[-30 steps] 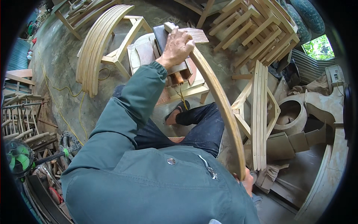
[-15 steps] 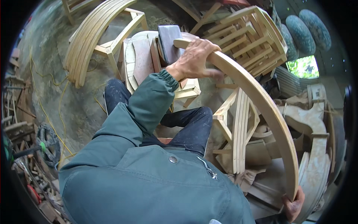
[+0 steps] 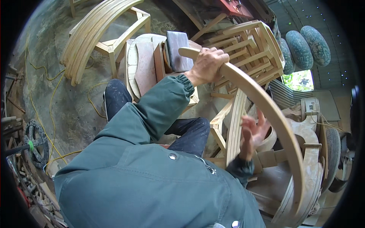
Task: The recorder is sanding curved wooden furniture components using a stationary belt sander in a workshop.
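A long curved wooden slat (image 3: 268, 104) arcs from the upper middle down to the lower right. Near its upper end my left hand (image 3: 209, 64) is wrapped round it, with the tip sticking out past the knuckles. That tip lies in front of a grey flat-faced block (image 3: 176, 47), and I cannot tell whether they touch. My right hand (image 3: 254, 133) is off the slat, raised just inside its curve, fingers spread and a little blurred. Nothing shows in it. Behind that hand stands a bundle of pale wooden strips (image 3: 235, 127).
Several curved slats (image 3: 100, 28) lean stacked on a wooden frame (image 3: 123, 38) at far left. Slatted frames (image 3: 253, 57) are piled at far right, before mottled blue rounded objects (image 3: 302, 47). A yellow cord (image 3: 53, 135) crosses the floor. A pale, dusty machine (image 3: 313, 152) stands at right.
My right hand has let go of the slat's lower end and come up and left, opening. My left hand keeps its grip, slightly lower and further right. The view has shifted a little.
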